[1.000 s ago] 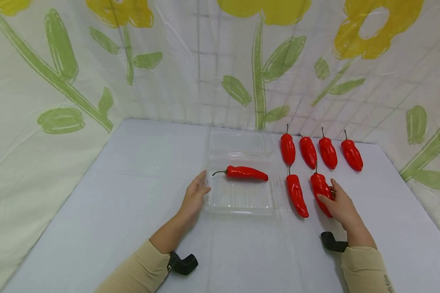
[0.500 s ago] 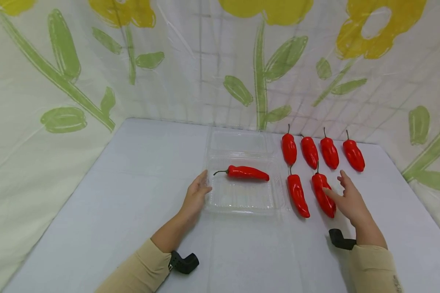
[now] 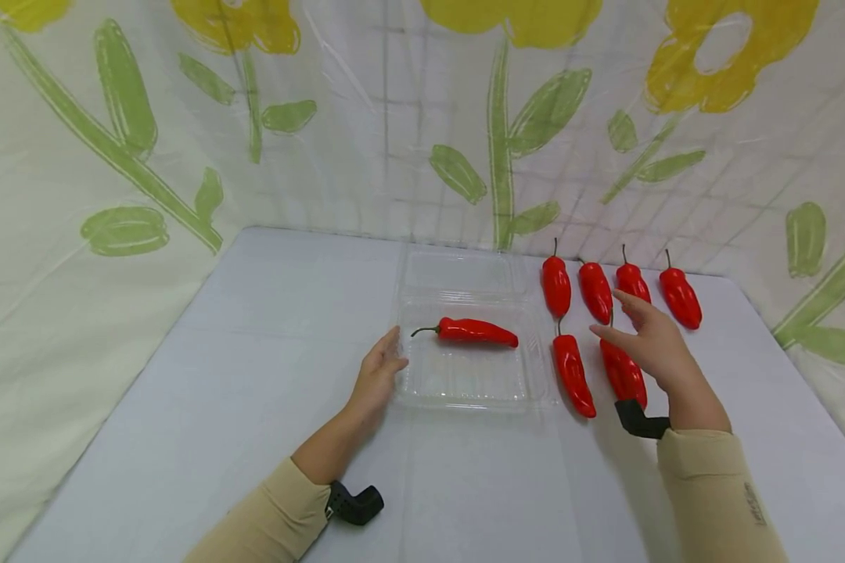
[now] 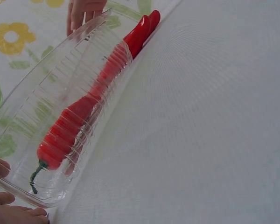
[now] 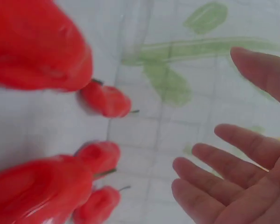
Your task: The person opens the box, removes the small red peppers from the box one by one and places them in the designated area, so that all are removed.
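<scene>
A clear hinged plastic container [image 3: 465,383] lies open on the table, its lid [image 3: 458,272] folded back. One red chili pepper [image 3: 476,331] lies across its base, stem to the left. My left hand [image 3: 373,383] holds the container's left rim, the thumb over the edge and fingers along the outside; the left wrist view shows the pepper [image 4: 67,130] through the ribbed wall. Over the front right red pepper [image 3: 623,375] hovers my right hand [image 3: 651,344], fingers spread and holding nothing. It partly hides that pepper and one behind it. Another front pepper [image 3: 573,375] lies beside the container.
Several red peppers form a back row, from one beside the lid [image 3: 556,288] to the far right one [image 3: 680,297]. A white cloth with painted flowers [image 3: 338,141] hangs behind the table [image 3: 253,328]. Black wrist mounts [image 3: 355,504] protrude from both sleeves.
My right hand has let go of the front right pepper, drawn right, then risen and moved forward above it. The pepper stays on the table. My left hand remains at the container's rim.
</scene>
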`<state>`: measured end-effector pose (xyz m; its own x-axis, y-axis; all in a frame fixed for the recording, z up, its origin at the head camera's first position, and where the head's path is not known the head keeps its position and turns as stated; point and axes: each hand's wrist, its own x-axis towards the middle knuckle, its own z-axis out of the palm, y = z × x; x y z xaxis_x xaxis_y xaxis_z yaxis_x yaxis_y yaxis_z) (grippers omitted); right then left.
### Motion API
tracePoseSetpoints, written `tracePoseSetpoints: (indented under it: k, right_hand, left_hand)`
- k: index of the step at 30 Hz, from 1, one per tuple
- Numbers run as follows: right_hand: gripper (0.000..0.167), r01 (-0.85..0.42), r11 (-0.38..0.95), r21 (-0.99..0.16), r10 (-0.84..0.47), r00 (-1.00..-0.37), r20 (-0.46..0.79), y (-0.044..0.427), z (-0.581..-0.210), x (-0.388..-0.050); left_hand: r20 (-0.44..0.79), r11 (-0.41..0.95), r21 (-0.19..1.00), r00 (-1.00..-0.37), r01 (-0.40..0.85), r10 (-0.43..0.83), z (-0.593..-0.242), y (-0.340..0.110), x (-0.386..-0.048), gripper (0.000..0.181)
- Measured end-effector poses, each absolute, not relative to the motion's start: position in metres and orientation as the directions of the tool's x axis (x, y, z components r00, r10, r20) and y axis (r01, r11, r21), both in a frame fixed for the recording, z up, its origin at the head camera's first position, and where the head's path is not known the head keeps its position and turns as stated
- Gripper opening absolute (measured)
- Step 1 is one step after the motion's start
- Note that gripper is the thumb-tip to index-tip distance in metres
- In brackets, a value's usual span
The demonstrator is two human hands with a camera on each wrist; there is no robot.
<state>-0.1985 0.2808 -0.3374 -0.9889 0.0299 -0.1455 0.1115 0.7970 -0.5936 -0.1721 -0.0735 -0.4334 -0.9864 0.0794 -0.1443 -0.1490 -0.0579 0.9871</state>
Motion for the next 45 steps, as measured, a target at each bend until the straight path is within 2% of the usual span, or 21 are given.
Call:
tracePoseSetpoints:
  k: [14,21,29,45]
  right_hand:
    - [0.079,-0.002,0.746,-0.666,-0.146,-0.976,-0.16,0.233,-0.315,-0.212]
    - [0.069,-0.022,0.773,-0.635,-0.194,-0.96,-0.203,0.21,-0.321,-0.22]
    - [0.061,-0.074,0.748,-0.659,-0.264,-0.945,-0.195,0.187,-0.327,-0.231]
    - [0.05,-0.082,0.804,-0.589,-0.34,-0.876,-0.343,0.157,-0.339,-0.248]
  left_hand:
    - [-0.157,-0.054,0.985,-0.985,-0.161,0.071,-0.432,-0.073,-0.172,0.058]
    - [-0.139,-0.075,0.987,-0.988,-0.145,0.072,-0.433,-0.073,-0.173,0.058]
    - [-0.151,-0.066,0.986,-0.986,-0.156,0.073,-0.433,-0.073,-0.173,0.057]
    - [-0.133,-0.09,0.986,-0.988,-0.14,0.075,-0.433,-0.073,-0.173,0.058]
